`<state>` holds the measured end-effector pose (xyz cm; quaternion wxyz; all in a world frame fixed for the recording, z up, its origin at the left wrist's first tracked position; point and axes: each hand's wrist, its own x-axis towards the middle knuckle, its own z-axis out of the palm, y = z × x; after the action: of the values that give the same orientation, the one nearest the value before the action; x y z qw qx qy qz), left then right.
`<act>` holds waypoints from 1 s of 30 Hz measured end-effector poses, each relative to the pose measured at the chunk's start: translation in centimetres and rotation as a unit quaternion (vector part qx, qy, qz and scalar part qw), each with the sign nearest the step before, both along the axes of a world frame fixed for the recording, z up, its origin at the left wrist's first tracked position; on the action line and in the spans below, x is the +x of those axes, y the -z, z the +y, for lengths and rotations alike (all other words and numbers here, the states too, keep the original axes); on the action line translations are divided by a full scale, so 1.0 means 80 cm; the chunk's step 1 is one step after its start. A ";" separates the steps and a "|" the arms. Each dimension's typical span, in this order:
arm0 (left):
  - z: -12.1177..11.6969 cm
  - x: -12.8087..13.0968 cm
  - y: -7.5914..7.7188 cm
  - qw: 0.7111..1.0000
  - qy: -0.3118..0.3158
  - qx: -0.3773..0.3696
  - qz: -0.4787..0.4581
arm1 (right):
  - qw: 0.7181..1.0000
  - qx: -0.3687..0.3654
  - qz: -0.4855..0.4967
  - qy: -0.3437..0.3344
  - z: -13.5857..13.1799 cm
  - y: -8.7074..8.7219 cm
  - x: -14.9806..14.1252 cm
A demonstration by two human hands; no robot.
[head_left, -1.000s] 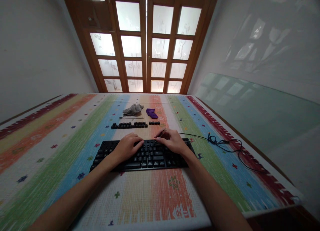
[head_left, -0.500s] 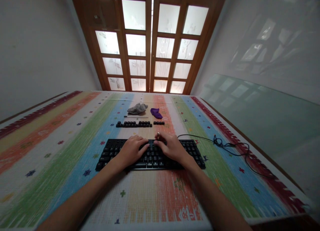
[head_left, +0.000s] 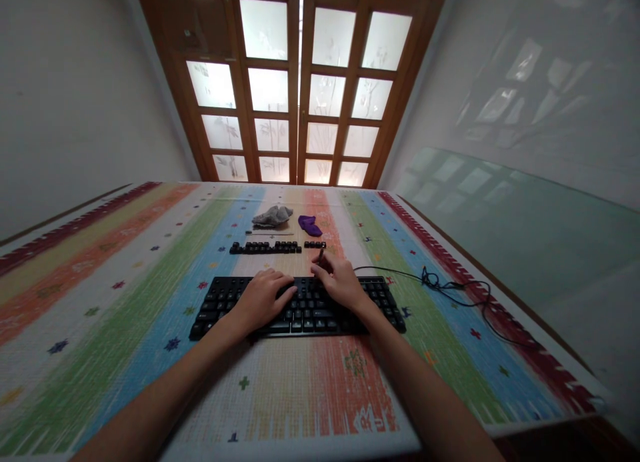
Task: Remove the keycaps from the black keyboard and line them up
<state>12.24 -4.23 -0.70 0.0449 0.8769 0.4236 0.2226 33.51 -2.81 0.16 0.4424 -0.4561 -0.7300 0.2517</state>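
A black keyboard (head_left: 300, 325) lies across the striped tablecloth in front of me. My left hand (head_left: 265, 297) rests palm-down on its left half, fingers stretched out and thumb apart, holding nothing. Above the keyboard's back edge, my right hand (head_left: 339, 279) pinches a small slim dark tool (head_left: 321, 255), its exact kind too small to make out. The tool's tip is near a short row of loose black keycaps (head_left: 315, 245). To the left of these lies a longer row of keycaps (head_left: 265, 247).
Behind the keycaps lie a thin stick (head_left: 270, 234) with a dark end, a crumpled grey cloth (head_left: 273, 217) and a purple cloth (head_left: 310, 225). The keyboard's black cable (head_left: 435, 281) trails right in loose loops. Walls flank the table, with glass-paned doors beyond.
My right hand has lifted and moved away from me, from over the keys toward the short row of keycaps, with the slim tool in its fingers. My left hand stays on the keyboard.
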 end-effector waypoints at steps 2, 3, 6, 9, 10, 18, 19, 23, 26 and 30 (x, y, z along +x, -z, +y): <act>0.000 0.000 0.000 1.000 0.001 0.000 -0.003 | 1.000 -0.007 0.000 -0.027 -0.002 -0.002 0.002; 0.000 -0.001 0.000 1.000 0.002 0.000 -0.005 | 0.999 -0.008 -0.002 -0.040 -0.003 -0.003 0.004; 0.001 -0.001 0.001 1.000 0.002 -0.004 -0.006 | 0.998 -0.003 -0.016 -0.058 -0.005 -0.004 0.009; 0.001 -0.001 0.002 1.000 0.001 -0.005 -0.007 | 0.999 0.000 -0.027 -0.046 -0.005 -0.004 0.010; 0.000 -0.001 0.001 1.000 0.001 -0.005 -0.007 | 0.999 -0.002 -0.028 -0.039 -0.004 -0.004 0.009; -0.002 0.000 -0.003 1.000 0.000 -0.020 -0.014 | 0.999 -0.037 0.004 0.028 0.011 0.005 -0.010; -0.002 0.000 -0.003 1.000 0.000 -0.021 -0.017 | 0.997 -0.057 0.020 0.041 0.014 0.006 -0.010; 0.001 -0.001 -0.004 0.999 0.001 -0.033 -0.037 | 0.984 -0.121 0.117 0.055 0.020 0.008 -0.002; 0.004 0.000 -0.006 0.995 0.003 -0.061 -0.075 | 0.978 -0.097 0.180 0.030 0.017 0.004 0.005; 0.005 0.011 -0.013 0.977 0.025 -0.116 -0.177 | 0.974 -0.069 0.216 -0.014 0.005 -0.005 0.006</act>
<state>13.10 -3.85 0.32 0.2258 0.8228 0.4101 0.3222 34.02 -2.38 0.54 0.5537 -0.4100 -0.6046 0.3998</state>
